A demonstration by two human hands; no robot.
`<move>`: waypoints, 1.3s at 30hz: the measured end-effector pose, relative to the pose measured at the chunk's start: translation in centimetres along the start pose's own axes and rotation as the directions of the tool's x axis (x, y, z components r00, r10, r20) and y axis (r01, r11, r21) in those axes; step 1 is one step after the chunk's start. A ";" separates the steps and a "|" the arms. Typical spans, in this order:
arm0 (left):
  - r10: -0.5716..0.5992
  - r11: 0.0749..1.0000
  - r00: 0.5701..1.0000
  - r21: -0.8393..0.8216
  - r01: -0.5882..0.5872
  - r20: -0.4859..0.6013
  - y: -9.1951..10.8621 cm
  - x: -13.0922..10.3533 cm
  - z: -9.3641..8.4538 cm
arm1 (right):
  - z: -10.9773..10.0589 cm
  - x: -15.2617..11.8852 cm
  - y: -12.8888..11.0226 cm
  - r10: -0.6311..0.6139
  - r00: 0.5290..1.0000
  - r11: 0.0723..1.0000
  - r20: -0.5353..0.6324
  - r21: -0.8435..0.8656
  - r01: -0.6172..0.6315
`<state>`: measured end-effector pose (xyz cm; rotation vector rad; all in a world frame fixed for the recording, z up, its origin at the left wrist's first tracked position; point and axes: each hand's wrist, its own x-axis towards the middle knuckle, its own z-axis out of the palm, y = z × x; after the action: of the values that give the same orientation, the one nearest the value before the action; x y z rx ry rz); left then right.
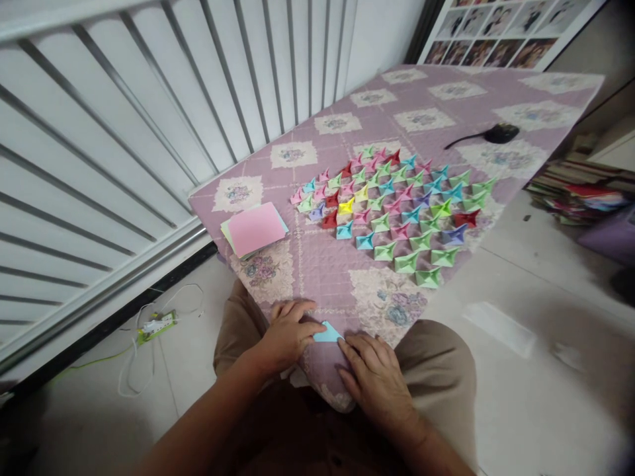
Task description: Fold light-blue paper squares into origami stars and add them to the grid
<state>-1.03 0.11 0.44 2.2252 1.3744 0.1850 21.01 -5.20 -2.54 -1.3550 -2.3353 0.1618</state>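
Note:
A small light-blue sheet of folding paper [328, 334], folded to a triangle, lies at the near corner of the table between my hands. My left hand [285, 337] has its thumb on the paper's left part, with the other fingers bent beside it on the cloth. At the right tip, the fingers of my right hand [374, 370] press the paper down; its thumb lies lower on the cloth. Beyond them stand rows of small folded paper pieces [381, 222] in green, pink, blue, red, yellow and purple. To the left rests a stack of paper sheets [256, 229], pink on top.
A purple flowered cloth [322, 264] covers the table. Farther back on it lies a black object with a cord-like tail [501, 133]. A white slatted panel [149, 99] borders the left side. On the floor sits a power strip [157, 325] with cables.

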 end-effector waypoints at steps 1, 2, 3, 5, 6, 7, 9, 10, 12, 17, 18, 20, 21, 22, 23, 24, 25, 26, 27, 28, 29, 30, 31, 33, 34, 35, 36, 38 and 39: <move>-0.007 1.000 1.000 -0.002 0.007 0.005 0.0 0.0 0.0 | -0.1 0.1 0.0 0.009 1.000 1.000 0.001 -0.007 -0.009; -0.012 1.000 1.000 -0.003 0.012 0.010 0.0 0.1 0.0 | -0.1 0.1 0.0 0.018 1.000 1.000 0.002 -0.011 -0.018; -0.014 1.000 1.000 -0.004 0.014 0.017 0.0 0.1 0.0 | -0.1 0.2 0.0 0.026 1.000 1.000 0.002 -0.011 -0.026; -0.015 1.000 1.000 -0.009 0.015 0.021 0.0 0.1 -0.1 | -0.1 0.2 0.0 0.036 0.999 0.999 -0.002 -0.002 -0.036; -0.013 1.000 1.000 -0.012 0.013 0.018 0.1 0.1 -0.2 | -0.1 0.1 0.0 0.039 0.999 0.999 -0.007 0.005 -0.039; -0.010 1.000 1.000 -0.016 0.010 0.011 0.1 0.0 -0.3 | 0.0 0.1 0.0 0.041 0.999 0.999 -0.013 0.012 -0.041; -0.006 1.000 1.000 -0.024 0.006 -0.011 0.2 -0.1 -0.4 | 0.0 0.0 -0.1 0.044 0.999 0.999 -0.026 0.028 -0.043; -0.003 1.000 1.000 -0.026 0.002 -0.021 0.3 -0.2 -0.5 | 0.0 -0.1 -0.2 0.045 0.998 0.998 -0.032 0.035 -0.044; 0.003 1.000 0.999 -0.030 -0.005 -0.033 0.4 -0.4 -0.6 | -0.3 0.0 -0.4 0.043 0.998 0.998 -0.042 0.045 -0.041; -0.001 0.999 0.999 -0.050 -0.002 -0.054 0.6 -0.7 -0.5 | -1.4 1.5 -1.1 0.108 0.994 0.994 -0.011 0.030 -0.108; -0.001 0.999 0.998 -0.052 -0.002 -0.058 0.6 -0.7 -0.5 | -1.5 2.1 -1.1 0.139 0.990 0.990 0.005 0.019 -0.139; 0.000 0.998 0.998 -0.055 -0.003 -0.062 0.5 -0.7 -0.4 | -1.7 3.3 -1.1 0.188 0.981 0.982 0.040 -0.010 -0.187; 0.001 0.998 0.998 -0.057 -0.005 -0.062 0.5 -0.6 -0.3 | -1.7 3.9 -1.0 0.197 0.979 0.980 0.056 -0.021 -0.196; 0.002 0.998 0.998 -0.062 -0.005 -0.062 0.4 -0.6 -0.3 | -1.6 4.4 -0.9 0.196 0.978 0.981 0.074 -0.027 -0.194; -0.001 0.998 0.998 -0.069 -0.003 -0.062 0.4 -0.6 -0.3 | -1.6 4.8 -0.7 0.188 0.978 0.982 0.091 -0.027 -0.186; -0.005 0.997 0.998 -0.079 0.000 -0.064 0.4 -0.5 -0.3 | -1.6 5.1 -0.5 0.176 0.978 0.984 0.108 -0.022 -0.174; -0.008 0.996 0.998 -0.090 0.002 -0.067 0.4 -0.5 -0.3 | -1.5 5.4 -0.4 0.165 0.978 0.986 0.126 -0.014 -0.164; -0.010 0.995 0.998 -0.100 0.003 -0.069 0.4 -0.4 -0.4 | -1.5 5.6 -0.3 0.155 0.978 0.988 0.142 -0.005 -0.156; -0.009 0.994 0.998 -0.108 0.001 -0.067 0.4 -0.4 -0.4 | -1.5 5.7 -0.2 0.146 0.977 0.989 0.154 0.005 -0.149; -0.005 0.994 0.998 -0.113 -0.002 -0.061 0.4 -0.3 -0.5 | -1.5 5.8 -0.1 0.138 0.977 0.990 0.163 0.016 -0.143; -0.001 0.993 0.999 -0.116 -0.006 -0.053 0.5 -0.3 -0.6 | -1.5 5.9 0.0 0.133 0.976 0.990 0.170 0.029 -0.140; 0.002 0.993 0.999 -0.118 -0.007 -0.043 0.5 -0.3 -0.7 | -1.5 5.9 0.0 0.129 0.976 0.989 0.175 0.042 -0.139; 0.004 0.993 0.999 -0.117 -0.008 -0.035 0.6 -0.2 -0.8 | -1.5 5.9 0.1 0.128 0.976 0.989 0.177 0.055 -0.140; 0.004 0.994 1.000 -0.108 -0.007 -0.030 0.9 -0.2 -0.9 | -1.4 5.9 0.1 0.131 0.976 0.986 0.176 0.082 -0.148; 0.002 0.995 0.999 -0.101 -0.005 -0.036 1.0 -0.3 -0.9 | -1.3 5.9 0.1 0.136 0.976 0.984 0.169 0.096 -0.153; -0.001 0.996 0.999 -0.094 -0.003 -0.045 1.2 -0.3 -0.8 | -1.2 5.8 0.1 0.139 0.978 0.981 0.158 0.112 -0.158; -0.004 0.996 0.998 -0.087 -0.001 -0.058 1.3 -0.3 -0.6 | -1.0 5.8 0.1 0.141 0.980 0.978 0.144 0.131 -0.160; -0.023 0.996 0.996 -0.084 0.016 -0.090 1.7 -0.4 -0.1 | -0.8 5.5 0.2 0.144 0.983 0.970 0.111 0.183 -0.162; -0.038 0.996 0.993 -0.089 0.028 -0.112 1.8 -0.4 0.2 | -0.7 5.5 0.3 0.143 0.985 0.963 0.100 0.216 -0.162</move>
<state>0.30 -1.01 1.19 2.1472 1.4327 0.3583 19.18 -0.48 -0.32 -1.4372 -2.1987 0.5209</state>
